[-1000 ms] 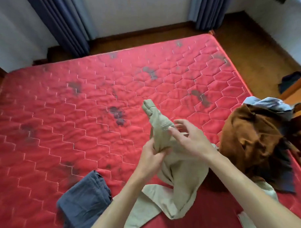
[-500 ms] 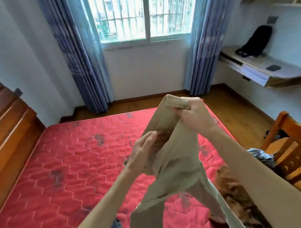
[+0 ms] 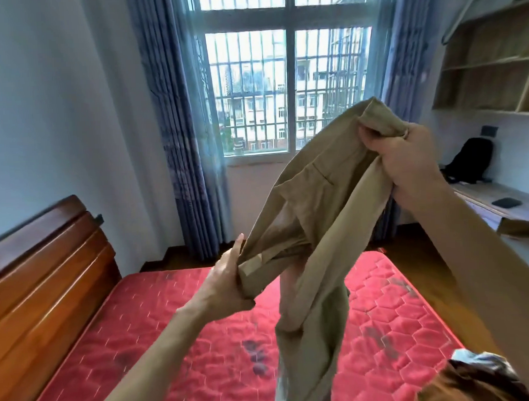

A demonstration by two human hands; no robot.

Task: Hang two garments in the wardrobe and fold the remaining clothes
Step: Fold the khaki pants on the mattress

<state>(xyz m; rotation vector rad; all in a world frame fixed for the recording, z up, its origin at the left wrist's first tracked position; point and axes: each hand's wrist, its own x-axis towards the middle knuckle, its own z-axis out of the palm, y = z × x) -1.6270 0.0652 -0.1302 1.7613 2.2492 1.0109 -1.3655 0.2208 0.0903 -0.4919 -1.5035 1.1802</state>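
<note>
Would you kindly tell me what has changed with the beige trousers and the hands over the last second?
The beige trousers were raised from the red mattress to window height. The right hand rose highest, gripping the waistband; the left hand grips it lower, spreading it open. Both hands kept hold; the brown garment still lies at the mattress's right edge.

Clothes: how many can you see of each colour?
tan trousers: 1
brown garment: 1
pale blue garment: 1
Total: 3
</note>
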